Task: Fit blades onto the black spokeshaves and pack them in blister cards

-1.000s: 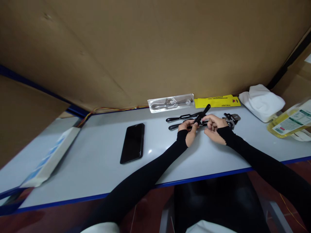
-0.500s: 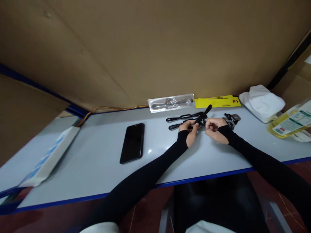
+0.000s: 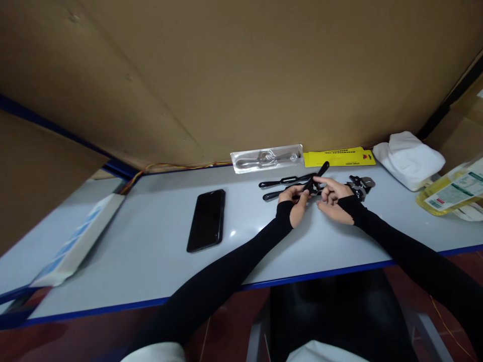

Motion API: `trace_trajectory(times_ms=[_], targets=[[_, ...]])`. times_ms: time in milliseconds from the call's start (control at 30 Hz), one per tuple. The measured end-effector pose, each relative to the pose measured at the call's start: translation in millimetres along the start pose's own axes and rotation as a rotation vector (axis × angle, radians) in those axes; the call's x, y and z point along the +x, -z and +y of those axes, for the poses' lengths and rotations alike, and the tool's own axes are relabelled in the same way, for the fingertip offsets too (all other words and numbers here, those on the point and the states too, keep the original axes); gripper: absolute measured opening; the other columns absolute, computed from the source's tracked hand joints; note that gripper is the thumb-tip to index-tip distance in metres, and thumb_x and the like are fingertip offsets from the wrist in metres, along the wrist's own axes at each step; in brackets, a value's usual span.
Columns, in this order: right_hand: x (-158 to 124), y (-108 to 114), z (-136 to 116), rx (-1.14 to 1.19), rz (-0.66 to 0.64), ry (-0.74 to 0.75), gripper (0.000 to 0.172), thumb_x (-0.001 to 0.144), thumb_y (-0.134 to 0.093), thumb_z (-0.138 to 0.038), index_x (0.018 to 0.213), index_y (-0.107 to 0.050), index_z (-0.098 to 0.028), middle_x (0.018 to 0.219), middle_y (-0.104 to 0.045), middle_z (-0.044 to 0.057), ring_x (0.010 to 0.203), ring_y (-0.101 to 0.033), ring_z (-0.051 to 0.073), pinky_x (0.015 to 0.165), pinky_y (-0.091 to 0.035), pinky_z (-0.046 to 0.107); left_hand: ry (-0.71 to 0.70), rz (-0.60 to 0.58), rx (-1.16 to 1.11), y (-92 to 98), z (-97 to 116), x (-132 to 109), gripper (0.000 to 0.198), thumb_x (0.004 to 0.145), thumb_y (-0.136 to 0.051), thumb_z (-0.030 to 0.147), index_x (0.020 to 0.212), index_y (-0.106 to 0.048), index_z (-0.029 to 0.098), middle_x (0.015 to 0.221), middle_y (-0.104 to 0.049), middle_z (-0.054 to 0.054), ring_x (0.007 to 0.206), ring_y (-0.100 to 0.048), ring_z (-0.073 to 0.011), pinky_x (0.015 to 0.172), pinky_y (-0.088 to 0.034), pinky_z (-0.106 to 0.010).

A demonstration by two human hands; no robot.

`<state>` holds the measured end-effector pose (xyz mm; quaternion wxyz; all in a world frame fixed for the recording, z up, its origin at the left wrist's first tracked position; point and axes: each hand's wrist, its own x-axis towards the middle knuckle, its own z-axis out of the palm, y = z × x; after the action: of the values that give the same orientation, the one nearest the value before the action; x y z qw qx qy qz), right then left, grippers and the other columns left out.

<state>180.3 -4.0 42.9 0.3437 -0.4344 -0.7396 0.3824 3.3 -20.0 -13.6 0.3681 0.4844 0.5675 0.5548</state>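
Note:
My left hand (image 3: 294, 202) is closed around a black two-handled tool (image 3: 322, 170), tilted with one handle pointing up and away. Close to its right side is my right hand (image 3: 335, 200), its fingers apart and the index finger reaching to the tool's middle. Two similar black tools (image 3: 289, 180) lie on the table behind and left of my left hand, one partly covered by it. Several black and silver metal parts (image 3: 361, 186) lie just beyond my right wrist. What sits at the held tool's centre is too small to make out.
A black phone (image 3: 206, 220) lies left of my hands. Along the back are a clear plastic blister (image 3: 266, 158), yellow cards (image 3: 335, 158) and a white cloth bundle (image 3: 409, 160). A bottle of yellow liquid (image 3: 449, 191) lies right; a white-blue box (image 3: 81, 241) is far left.
The fingers of my right hand have spread from a curled pose, and the index finger now reaches the held tool. My left hand keeps its hold.

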Motion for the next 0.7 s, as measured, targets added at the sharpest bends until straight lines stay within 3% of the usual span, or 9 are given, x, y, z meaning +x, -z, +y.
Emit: trace_trajectory(times_ms=[67,133,233,300,400,467,600,633,700], targets=[[0.3,0.1,0.0,0.048,-0.084,-0.003,0.024,0.069,-0.067,-0.027,0.091,-0.071,-0.018,0.065,-0.05,-0.006,0.05,-0.039,0.006,0.05,-0.034,0.021,0.014,-0.007,-0.003,0.3,1.0,0.0,0.03,0.087,-0.075,0.047,0.098,-0.077,0.019,0.081,-0.078,-0.007,0.071,-0.071,-0.0207,0.063,-0.052,-0.031],[0.6,0.0,-0.2,0.068,-0.073,-0.007,0.01,0.067,-0.066,-0.027,0.073,-0.064,-0.019,0.059,-0.044,-0.007,0.05,-0.037,0.006,0.049,-0.031,0.021,0.019,-0.006,0.0,0.4,1.9,-0.1,0.03,0.087,-0.074,0.047,0.099,-0.077,0.019,0.081,-0.078,-0.007,0.073,-0.071,-0.0212,0.063,-0.052,-0.031],[-0.2,-0.3,-1.6,0.054,0.028,-0.008,0.028,0.067,-0.067,-0.027,0.094,-0.067,-0.019,0.064,-0.048,-0.008,0.049,-0.038,0.006,0.049,-0.032,0.021,0.021,0.004,0.003,0.2,2.4,0.0,0.03,0.087,-0.074,0.047,0.098,-0.077,0.019,0.08,-0.078,-0.007,0.073,-0.071,-0.0216,0.064,-0.052,-0.031],[-1.4,-0.3,-2.9,0.037,0.017,0.01,0.036,0.069,-0.067,-0.027,0.105,-0.069,-0.019,0.068,-0.052,-0.007,0.049,-0.04,0.006,0.051,-0.034,0.021,0.019,0.002,0.002,0.0,1.6,0.2,0.03,0.087,-0.074,0.047,0.098,-0.077,0.02,0.08,-0.078,-0.007,0.073,-0.071,-0.0214,0.063,-0.052,-0.031],[-2.4,0.3,-3.8,0.028,-0.06,0.013,0.01,0.071,-0.064,-0.026,0.077,-0.067,-0.019,0.064,-0.05,-0.005,0.052,-0.04,0.007,0.051,-0.033,0.022,0.015,-0.004,-0.003,-0.4,-0.6,0.6,0.03,0.087,-0.073,0.048,0.098,-0.077,0.02,0.081,-0.078,-0.007,0.072,-0.071,-0.0211,0.063,-0.051,-0.031],[-1.7,1.0,-3.6,0.024,-0.022,-0.009,0.009,0.07,-0.066,-0.027,0.073,-0.064,-0.019,0.063,-0.048,-0.006,0.052,-0.041,0.007,0.051,-0.033,0.022,0.016,0.0,-0.007,-0.6,-1.9,0.7,0.03,0.088,-0.073,0.048,0.099,-0.077,0.02,0.081,-0.078,-0.007,0.072,-0.071,-0.021,0.062,-0.051,-0.03],[1.2,2.6,-2.8,0.069,0.031,-0.077,0.046,0.067,-0.07,-0.028,0.112,-0.069,-0.019,0.073,-0.057,-0.006,0.049,-0.042,0.006,0.05,-0.035,0.022,0.027,0.004,-0.013,-0.3,-1.8,0.1,0.03,0.087,-0.074,0.048,0.099,-0.077,0.02,0.081,-0.078,-0.007,0.072,-0.071,-0.0208,0.062,-0.051,-0.03],[1.6,2.9,-2.7,0.095,-0.015,-0.084,0.045,0.067,-0.069,-0.028,0.111,-0.07,-0.019,0.073,-0.057,-0.006,0.048,-0.041,0.005,0.05,-0.035,0.022,0.025,-0.001,-0.014,-0.2,-1.3,-0.1,0.03,0.087,-0.074,0.047,0.099,-0.077,0.02,0.081,-0.078,-0.007,0.073,-0.071,-0.0207,0.062,-0.051,-0.03],[1.9,3.1,-2.6,0.142,-0.132,-0.09,0.023,0.067,-0.067,-0.03,0.087,-0.071,-0.017,0.067,-0.055,-0.005,0.05,-0.042,0.006,0.051,-0.034,0.023,0.016,-0.011,-0.013,0.1,-0.3,-0.4,0.031,0.086,-0.074,0.047,0.099,-0.077,0.02,0.082,-0.078,-0.007,0.073,-0.071,-0.0207,0.062,-0.051,-0.03]])
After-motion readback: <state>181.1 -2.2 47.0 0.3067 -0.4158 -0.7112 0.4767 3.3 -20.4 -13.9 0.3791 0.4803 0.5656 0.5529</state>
